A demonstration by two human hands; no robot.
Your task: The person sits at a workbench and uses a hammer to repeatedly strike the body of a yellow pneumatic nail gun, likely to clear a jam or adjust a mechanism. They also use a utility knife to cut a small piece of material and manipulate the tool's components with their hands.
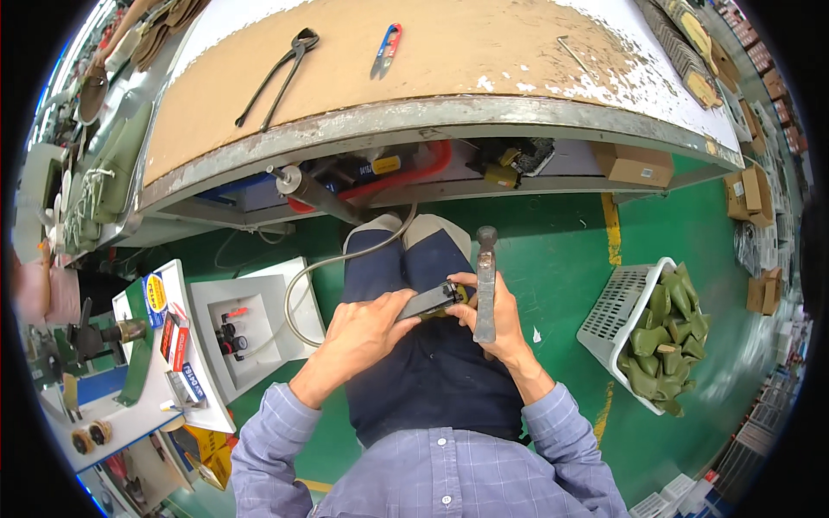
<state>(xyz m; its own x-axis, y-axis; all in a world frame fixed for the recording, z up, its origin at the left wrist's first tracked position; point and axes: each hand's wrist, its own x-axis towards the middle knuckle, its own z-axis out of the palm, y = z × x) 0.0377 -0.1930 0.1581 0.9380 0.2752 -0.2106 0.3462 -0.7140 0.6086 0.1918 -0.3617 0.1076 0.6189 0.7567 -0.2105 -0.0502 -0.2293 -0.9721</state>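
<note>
Head view: left hand (363,332) grasps dark shoe piece (430,301) over lap, piece jutting rightward past fingertips. Right hand (496,315) clenched around hammer (485,285), head up, thumb touching piece's far end. Pincers (278,76) on workbench (484,108).

Basket (617,311) right of lap, pincers (278,73) on bench (484,52)

Colour key. Table (449,52): tan top with flaking white patches, grey edge. Pincers (281,73): black. Thread snips (386,50): red and blue handles. Hose (406,177) under the table: red. Floor (553,250): green with a yellow line (611,229). Basket (617,315): white lattice, filled with olive-green pieces (669,341). Trousers (432,371): dark navy. Shirt (440,475): pale blue-violet check. Hammer (485,285): grey metal. Held block (432,300): dark grey with an olive underside. Cardboard boxes (635,164): brown.
</note>
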